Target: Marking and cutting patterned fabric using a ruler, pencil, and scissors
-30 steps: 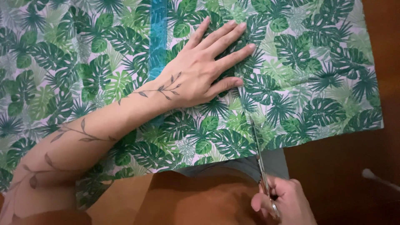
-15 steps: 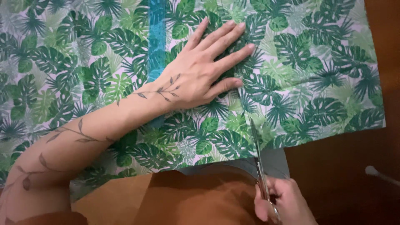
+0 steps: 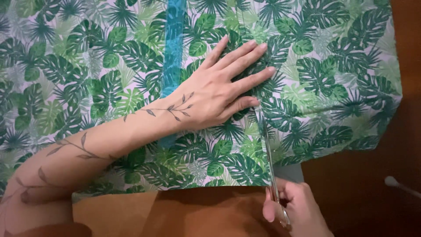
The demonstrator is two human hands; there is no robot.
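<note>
A green leaf-print fabric (image 3: 333, 79) covers most of the view, spread over a brown table. My left hand (image 3: 219, 87) lies flat on it with fingers apart, pressing it down just left of a cut line. My right hand (image 3: 294, 210) at the bottom grips the handles of a pair of scissors (image 3: 269, 158). Their thin blades run up into the fabric's near edge, with the tip close to my left little finger. A blue strip (image 3: 174, 52) runs lengthwise on the fabric, passing under my left wrist.
The bare brown table (image 3: 364, 193) shows to the right and along the bottom. A small white-tipped object (image 3: 392, 182) sticks in from the right edge. A grey layer (image 3: 291, 172) peeks out under the fabric near the scissors.
The scissors and my right hand have shifted slightly forward along the cut. My left hand stays pressed in the same place.
</note>
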